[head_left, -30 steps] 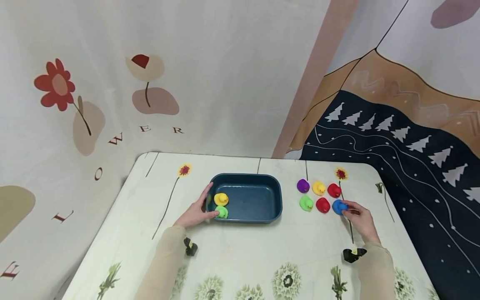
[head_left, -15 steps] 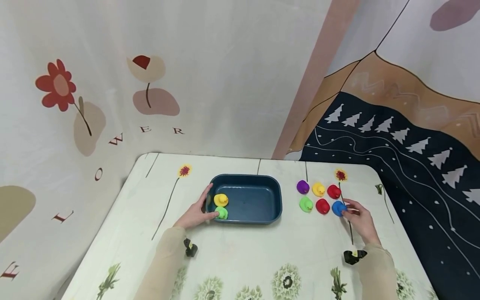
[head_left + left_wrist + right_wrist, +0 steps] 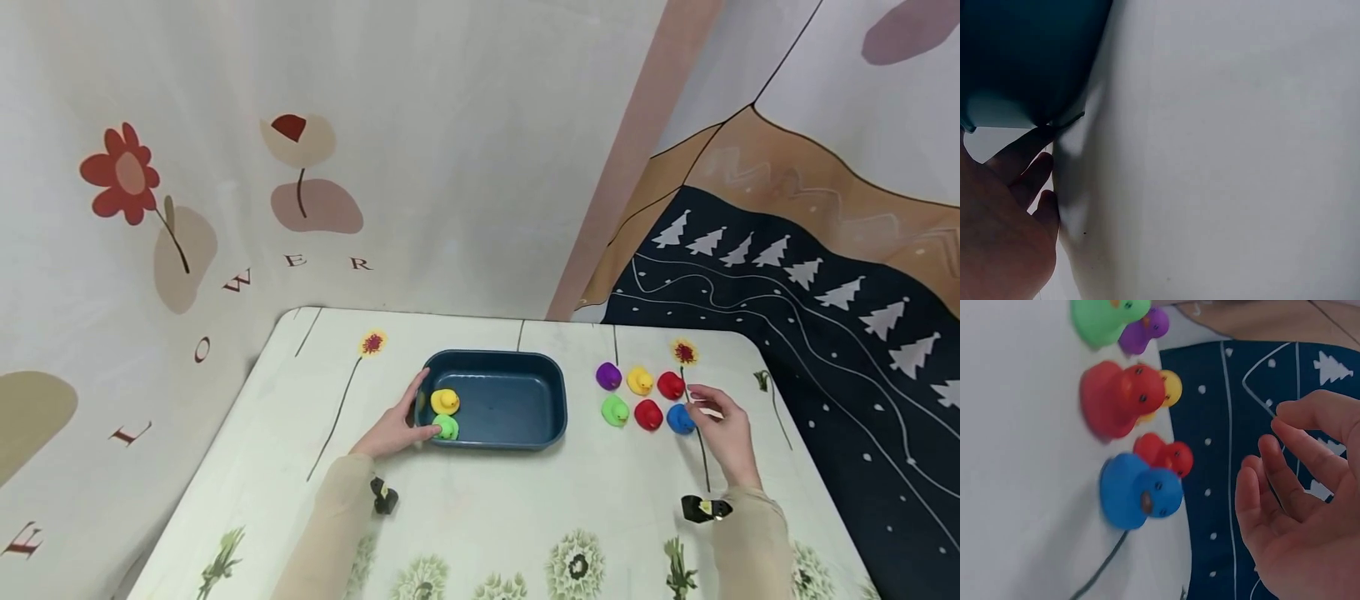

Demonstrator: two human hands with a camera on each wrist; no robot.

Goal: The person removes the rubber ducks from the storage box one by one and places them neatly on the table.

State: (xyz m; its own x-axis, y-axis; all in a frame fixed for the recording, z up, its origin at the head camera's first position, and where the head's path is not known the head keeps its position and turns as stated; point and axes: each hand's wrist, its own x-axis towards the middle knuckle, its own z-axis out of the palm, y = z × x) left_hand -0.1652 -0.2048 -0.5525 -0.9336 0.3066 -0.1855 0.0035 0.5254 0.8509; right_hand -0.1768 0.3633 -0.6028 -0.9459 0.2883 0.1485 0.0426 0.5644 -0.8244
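My left hand (image 3: 397, 423) holds the left end of a dark blue plastic tray (image 3: 558, 387), thumb over the front rim near a green rubber duck. In the left wrist view the fingers (image 3: 1027, 178) lie against the tray's outer wall. Inside, the yellow rubber duck (image 3: 446, 402) and the green rubber duck (image 3: 447, 427) sit at the left end. My right hand (image 3: 723, 433), fingers loosely bent around nothing, hovers just right of a blue rubber duck (image 3: 680, 419). The right wrist view shows a gap between that hand (image 3: 1310, 487) and the blue duck (image 3: 1138, 490).
Beside the blue duck, two rows hold a purple duck (image 3: 608, 376), a yellow duck (image 3: 640, 381), two red ducks, one at the back (image 3: 671, 385) and one in front (image 3: 648, 414), and a green duck (image 3: 615, 410). A flowered cloth (image 3: 525, 500) covers the table; curtains hang behind.
My right hand has let go of the blue duck and lifted slightly away from it. The left hand stays on the tray.
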